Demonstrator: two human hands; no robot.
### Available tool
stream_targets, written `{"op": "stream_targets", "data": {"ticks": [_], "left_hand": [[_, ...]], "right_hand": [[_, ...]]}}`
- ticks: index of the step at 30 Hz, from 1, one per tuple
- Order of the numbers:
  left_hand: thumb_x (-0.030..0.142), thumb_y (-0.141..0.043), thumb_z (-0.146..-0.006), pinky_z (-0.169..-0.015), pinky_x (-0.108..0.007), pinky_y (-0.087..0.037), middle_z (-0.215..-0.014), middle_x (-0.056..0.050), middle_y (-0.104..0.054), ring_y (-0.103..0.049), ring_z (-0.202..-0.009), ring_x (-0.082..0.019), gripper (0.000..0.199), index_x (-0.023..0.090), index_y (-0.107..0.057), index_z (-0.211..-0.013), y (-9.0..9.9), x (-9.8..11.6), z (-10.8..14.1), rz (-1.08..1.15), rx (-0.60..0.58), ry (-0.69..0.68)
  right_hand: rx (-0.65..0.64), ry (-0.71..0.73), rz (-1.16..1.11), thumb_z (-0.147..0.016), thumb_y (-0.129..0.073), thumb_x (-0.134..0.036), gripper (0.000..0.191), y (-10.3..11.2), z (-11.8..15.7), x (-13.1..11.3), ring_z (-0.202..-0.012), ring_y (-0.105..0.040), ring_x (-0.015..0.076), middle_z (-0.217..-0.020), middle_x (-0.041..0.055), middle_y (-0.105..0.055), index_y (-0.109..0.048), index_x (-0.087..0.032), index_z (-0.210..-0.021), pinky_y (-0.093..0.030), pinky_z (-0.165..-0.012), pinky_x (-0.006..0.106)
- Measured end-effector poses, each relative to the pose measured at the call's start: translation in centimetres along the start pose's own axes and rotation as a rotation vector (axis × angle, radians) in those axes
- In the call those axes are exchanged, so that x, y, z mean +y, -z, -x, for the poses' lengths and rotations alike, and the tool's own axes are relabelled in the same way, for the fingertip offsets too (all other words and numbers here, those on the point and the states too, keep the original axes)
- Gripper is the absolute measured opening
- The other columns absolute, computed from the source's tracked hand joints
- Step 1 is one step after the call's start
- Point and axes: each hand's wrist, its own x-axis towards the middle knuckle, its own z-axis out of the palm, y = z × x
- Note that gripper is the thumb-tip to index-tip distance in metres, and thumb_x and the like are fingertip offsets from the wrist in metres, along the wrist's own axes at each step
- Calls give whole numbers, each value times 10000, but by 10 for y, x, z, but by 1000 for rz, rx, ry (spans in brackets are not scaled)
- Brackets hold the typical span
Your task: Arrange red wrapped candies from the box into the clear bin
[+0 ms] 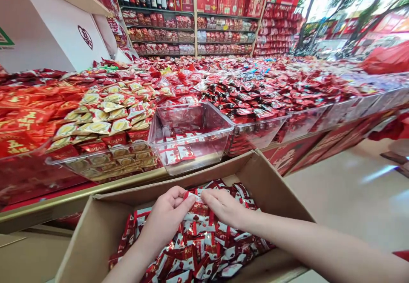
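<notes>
Between my two hands, above an open cardboard box (pixel 277 189), is a small red and white candy packet (pixel 194 197). My left hand (pixel 169 210) pinches its left end between thumb and fingers. The fingers of my right hand (pixel 222 206) are closed on its right side. Many red and white wrapped packets (pixel 191 253) fill the lower part of the box beneath both hands. Just beyond the box, a clear plastic bin (pixel 204 147) holds a low layer of similar packets.
Gold-and-white durian packets (pixel 108 112) and red packets (pixel 22 134) are heaped at left. Dark red packets (pixel 252 100) fill a bin right of the clear one. Shelves (pixel 194 15) with bottles and boxes stand behind. Floor (pixel 358 185) shows at right.
</notes>
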Motion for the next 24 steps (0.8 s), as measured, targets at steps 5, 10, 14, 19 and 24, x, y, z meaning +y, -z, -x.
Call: {"op": "stream_targets", "data": {"ticks": [5, 10, 14, 19, 24], "left_hand": [[478, -582, -680, -429, -157, -281, -445, 107, -408, -341, -415, -36, 317, 189, -451, -674, -1, -2, 4, 218, 54, 8], [580, -503, -702, -632, -280, -465, -764, 2, -636, -603, -646, -131, 410, 216, -507, -890, 1, 7, 11, 484, -63, 238], [479, -601, -671, -736, -303, -474, -1052, -63, -597, -590, -894, -184, 471, 215, -474, -1040, -2, 7, 13, 574, -31, 211], [257, -682, -607, -867, -268, -438, -1116, -38, -552, -521, -1049, -176, 535, 227, -439, -1083, -2, -1, 10, 404, 141, -18], [238, -660, -653, -763, -295, -498, -1031, -9, -590, -604, -868, -154, 550, 264, -390, -1131, -5, 7, 12, 514, 149, -87]], "right_hand": [[39, 9, 55, -871, -128, -515, 516, 2, 1, -9, -451, -243, 74, -460, -46, -265, -296, -181, -515, -197, -463, 236], [142, 300, 560, -902, -191, -427, 482, 11, 2, -7, -468, -311, 83, -494, -18, -395, -415, -167, -565, -198, -487, 248], [134, 612, 898, -852, -296, -517, 473, 11, 7, -7, -544, -384, 126, -573, 33, -508, -504, -163, -619, -215, -528, 283], [159, 221, 269, -867, -270, -498, 425, 11, 7, -10, -687, -453, 122, -731, 24, -538, -512, -166, -758, -339, -624, 244], [-88, -56, -209, -825, -347, -534, 432, 7, 3, -7, -513, -378, 72, -553, -44, -389, -411, -164, -612, -296, -484, 197]]}}
